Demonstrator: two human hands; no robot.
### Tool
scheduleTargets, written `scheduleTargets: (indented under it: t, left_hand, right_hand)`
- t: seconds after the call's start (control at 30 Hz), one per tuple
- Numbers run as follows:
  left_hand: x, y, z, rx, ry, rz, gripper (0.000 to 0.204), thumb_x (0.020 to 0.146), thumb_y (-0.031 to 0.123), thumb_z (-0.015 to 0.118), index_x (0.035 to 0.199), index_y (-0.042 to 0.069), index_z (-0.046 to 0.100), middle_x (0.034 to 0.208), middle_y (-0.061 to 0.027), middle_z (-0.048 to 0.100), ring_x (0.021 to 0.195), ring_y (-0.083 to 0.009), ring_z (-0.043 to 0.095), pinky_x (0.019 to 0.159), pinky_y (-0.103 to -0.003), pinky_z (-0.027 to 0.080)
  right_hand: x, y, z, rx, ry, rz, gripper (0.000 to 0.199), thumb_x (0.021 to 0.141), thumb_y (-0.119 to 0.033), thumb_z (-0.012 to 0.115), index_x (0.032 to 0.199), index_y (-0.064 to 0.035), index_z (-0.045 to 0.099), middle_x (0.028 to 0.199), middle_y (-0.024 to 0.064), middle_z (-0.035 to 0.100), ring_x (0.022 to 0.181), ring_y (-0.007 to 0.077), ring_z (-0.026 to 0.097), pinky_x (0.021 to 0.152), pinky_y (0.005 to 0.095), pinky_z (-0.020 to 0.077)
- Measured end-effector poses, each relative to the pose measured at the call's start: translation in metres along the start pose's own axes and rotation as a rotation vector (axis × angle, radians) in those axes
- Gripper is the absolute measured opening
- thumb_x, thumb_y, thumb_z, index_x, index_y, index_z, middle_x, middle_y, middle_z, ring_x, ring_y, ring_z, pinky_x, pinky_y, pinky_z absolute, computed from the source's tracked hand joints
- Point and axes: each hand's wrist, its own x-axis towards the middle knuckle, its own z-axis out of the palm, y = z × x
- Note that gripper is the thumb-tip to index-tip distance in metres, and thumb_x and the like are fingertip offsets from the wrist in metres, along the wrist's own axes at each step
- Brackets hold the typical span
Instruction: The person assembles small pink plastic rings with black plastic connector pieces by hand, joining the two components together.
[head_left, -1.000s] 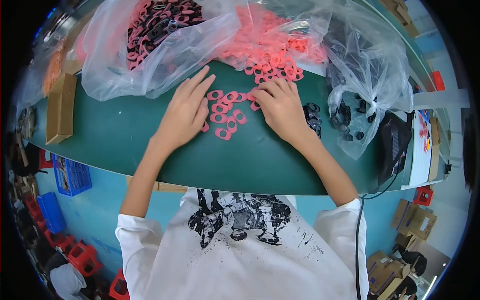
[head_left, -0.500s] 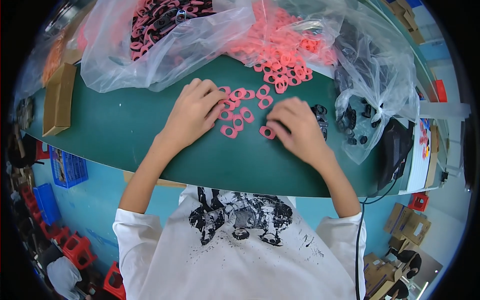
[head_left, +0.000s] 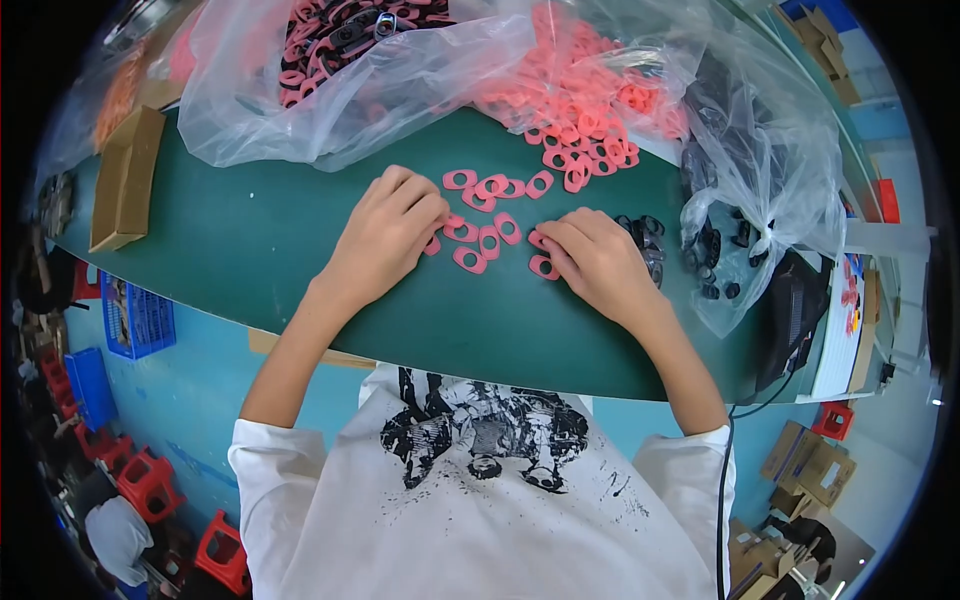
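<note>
Both hands are lying knuckles-up on the green table (head_left: 250,250): the left hand (head_left: 385,235) is curling over pink rings (head_left: 480,240) scattered between them, the right hand (head_left: 600,262) is touching one; what either grips, I cannot tell.

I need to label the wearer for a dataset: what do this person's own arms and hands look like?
Both forearms are bare. The left hand and right hand wear no gloves, rings or watch that I can see. White short sleeves belong to a T-shirt with a black graphic print.
</note>
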Motion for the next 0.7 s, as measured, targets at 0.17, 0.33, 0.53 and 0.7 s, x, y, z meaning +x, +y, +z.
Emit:
scheduleTargets:
  t: [0.17, 0.33, 0.53, 0.7]
  left_hand:
    - [-0.005, 0.006, -0.01, -0.136, -0.107, -0.043, 0.015, 0.076, 0.001, 0.073, 0.088, 0.003, 0.064, 0.093, -0.0053, 0.058, 0.09, -0.0259, 0.054, 0.077, -0.037, 0.048]
    - [-0.003, 0.008, -0.003, -0.165, -0.09, -0.103, 0.014, 0.078, 0.003, 0.074, 0.086, 0.003, 0.062, 0.092, -0.0055, 0.057, 0.089, -0.0262, 0.053, 0.077, -0.037, 0.048]
    - [0.0, 0.008, -0.002, -0.162, -0.088, -0.17, 0.015, 0.078, 0.004, 0.074, 0.084, 0.003, 0.06, 0.092, -0.0058, 0.057, 0.088, -0.0268, 0.052, 0.077, -0.038, 0.047]
    - [0.0, 0.004, -0.001, -0.182, -0.082, -0.178, 0.014, 0.078, 0.002, 0.073, 0.084, 0.003, 0.061, 0.093, -0.0065, 0.057, 0.089, -0.0269, 0.052, 0.078, -0.038, 0.047]
  right_hand:
    - [0.003, 0.007, -0.001, -0.046, 0.022, 0.011, 0.018, 0.078, -0.002, 0.073, 0.096, -0.0026, 0.068, 0.093, 0.0087, 0.064, 0.081, 0.0276, 0.063, 0.07, 0.0378, 0.052]
    - [0.018, 0.007, 0.001, -0.087, 0.144, 0.004, 0.019, 0.077, 0.0, 0.072, 0.095, -0.0027, 0.069, 0.1, 0.0079, 0.063, 0.087, 0.0283, 0.062, 0.075, 0.0383, 0.0517]
    - [0.023, 0.014, 0.006, -0.185, 0.058, 0.022, 0.018, 0.079, -0.001, 0.07, 0.096, -0.0047, 0.068, 0.102, 0.0069, 0.062, 0.092, 0.0282, 0.06, 0.082, 0.0404, 0.049]
    - [0.026, 0.018, -0.001, -0.156, -0.019, 0.052, 0.015, 0.079, -0.003, 0.07, 0.093, -0.0058, 0.068, 0.098, 0.007, 0.061, 0.09, 0.028, 0.06, 0.081, 0.0402, 0.0483]
